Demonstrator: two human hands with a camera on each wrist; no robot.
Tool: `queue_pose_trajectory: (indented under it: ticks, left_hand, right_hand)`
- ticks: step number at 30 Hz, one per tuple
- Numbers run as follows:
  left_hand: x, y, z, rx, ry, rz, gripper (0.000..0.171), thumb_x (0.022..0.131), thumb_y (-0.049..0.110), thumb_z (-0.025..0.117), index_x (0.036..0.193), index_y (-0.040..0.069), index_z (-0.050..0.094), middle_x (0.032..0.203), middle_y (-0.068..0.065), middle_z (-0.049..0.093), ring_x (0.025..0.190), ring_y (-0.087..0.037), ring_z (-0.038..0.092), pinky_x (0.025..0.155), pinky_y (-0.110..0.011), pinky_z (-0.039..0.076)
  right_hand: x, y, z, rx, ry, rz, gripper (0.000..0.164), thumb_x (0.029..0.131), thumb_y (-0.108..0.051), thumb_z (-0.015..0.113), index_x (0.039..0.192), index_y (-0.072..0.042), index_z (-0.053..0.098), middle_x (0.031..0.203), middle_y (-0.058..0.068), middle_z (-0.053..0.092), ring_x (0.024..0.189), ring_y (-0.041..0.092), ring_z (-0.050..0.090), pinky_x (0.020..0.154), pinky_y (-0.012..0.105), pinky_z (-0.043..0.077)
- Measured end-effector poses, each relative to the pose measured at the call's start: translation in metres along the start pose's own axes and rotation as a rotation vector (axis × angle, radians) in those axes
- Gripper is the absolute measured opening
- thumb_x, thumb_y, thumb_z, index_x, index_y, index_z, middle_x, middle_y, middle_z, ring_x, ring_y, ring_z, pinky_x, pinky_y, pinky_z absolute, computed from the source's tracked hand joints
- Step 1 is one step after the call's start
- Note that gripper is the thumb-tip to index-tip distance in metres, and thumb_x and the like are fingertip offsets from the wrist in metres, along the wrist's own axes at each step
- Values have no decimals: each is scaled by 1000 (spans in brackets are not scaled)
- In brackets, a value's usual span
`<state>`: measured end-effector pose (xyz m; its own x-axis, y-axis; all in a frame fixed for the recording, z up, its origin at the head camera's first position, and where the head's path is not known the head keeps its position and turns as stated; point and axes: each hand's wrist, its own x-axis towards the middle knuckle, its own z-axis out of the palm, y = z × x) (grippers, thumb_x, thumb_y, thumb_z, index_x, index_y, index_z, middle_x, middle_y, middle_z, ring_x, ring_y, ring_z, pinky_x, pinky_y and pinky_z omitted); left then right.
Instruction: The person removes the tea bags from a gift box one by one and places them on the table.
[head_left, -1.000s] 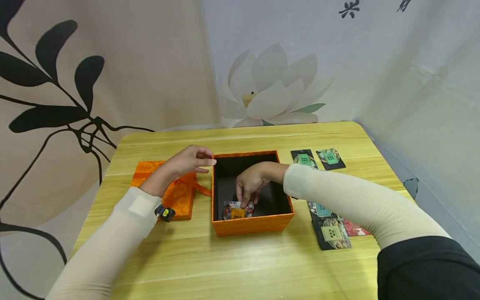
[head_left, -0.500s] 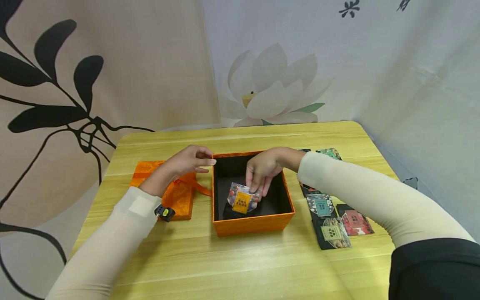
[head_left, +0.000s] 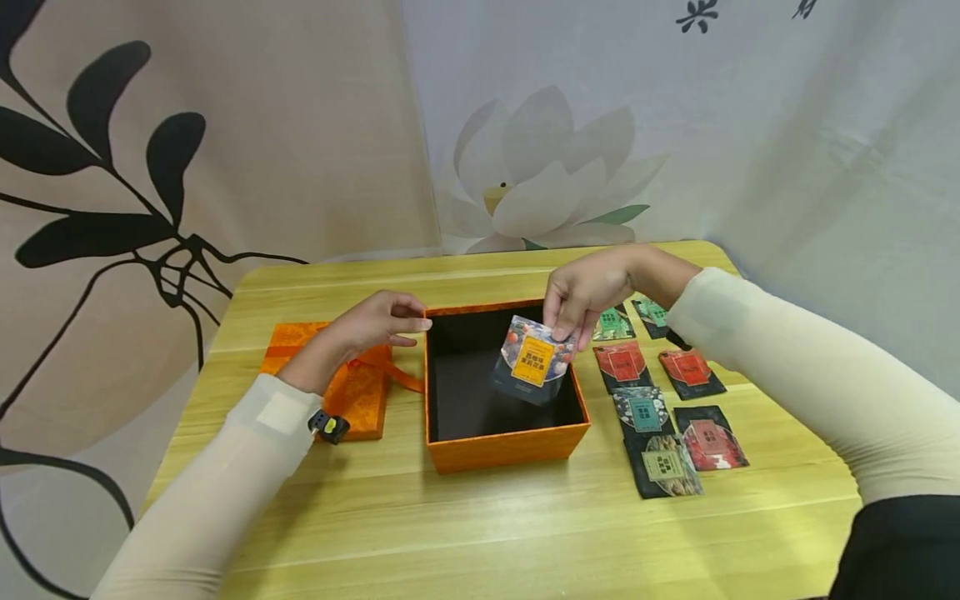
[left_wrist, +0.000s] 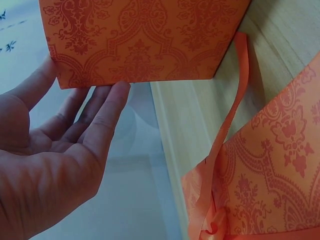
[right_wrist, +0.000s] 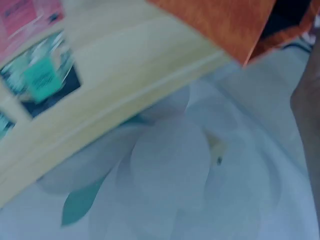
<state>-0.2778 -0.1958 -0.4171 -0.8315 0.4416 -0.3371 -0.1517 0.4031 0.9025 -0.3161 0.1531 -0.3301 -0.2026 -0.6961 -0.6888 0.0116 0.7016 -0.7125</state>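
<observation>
An orange box with a dark inside sits mid-table. At its far left corner, my left hand holds on with thumb at the rim and fingers around the edge. The left wrist view shows those fingertips against the patterned box wall. Over the box's right half, my right hand pinches a small flat packet by its upper right corner. It has a yellow label and a dark lower part. The right wrist view is blurred and leaves the packet out.
Left of the box lies an orange lid with a ribbon. Several flat packets lie to the right in rough columns, among them a teal-labelled one and a pink-labelled one. A printed curtain hangs behind the table.
My right hand has lifted the packet from the box bottom and moved up and right, out over the right wall. The left hand stays at the box corner.
</observation>
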Motion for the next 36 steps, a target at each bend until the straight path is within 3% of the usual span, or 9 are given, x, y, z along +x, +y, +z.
queue_pose_trajectory:
  ticks: [6,14,19,27,36]
  left_hand:
    - [0,0,0,10,-1,9,38,105,14,63,133,-8,50,130,-22,54,123,-39,59,108,-58,48]
    - [0,0,-1,3,-8,5,44,105,14,63,140,-9,48,134,-24,53,125,-39,57,109,-58,47]
    - [-1,0,-1,-4,-13,0,46,105,14,62,141,-9,46,135,-25,52,127,-40,56,109,-58,46]
    - [-2,2,-1,-8,-18,-4,46,105,12,61,142,-9,45,134,-24,51,129,-42,54,110,-58,46]
    - [-3,1,-2,5,-12,-7,45,105,12,62,141,-9,47,133,-24,52,125,-39,56,109,-58,46]
  right_hand:
    - [-48,29,-9,24,31,11,14,100,-8,68,92,-1,76,87,8,74,80,18,73,85,39,64]
    - [-86,83,-4,80,30,97,12,100,-8,68,99,2,76,90,8,76,84,19,75,86,41,63]
    - [-97,117,7,99,27,173,14,98,-9,70,102,4,75,92,10,77,81,17,75,83,38,64]
    - [-109,159,33,114,55,302,3,93,-4,74,95,-2,74,78,2,70,67,10,70,70,31,64]
    - [-106,189,75,-76,88,395,7,87,-3,80,90,-8,76,79,4,72,64,13,69,65,34,64]
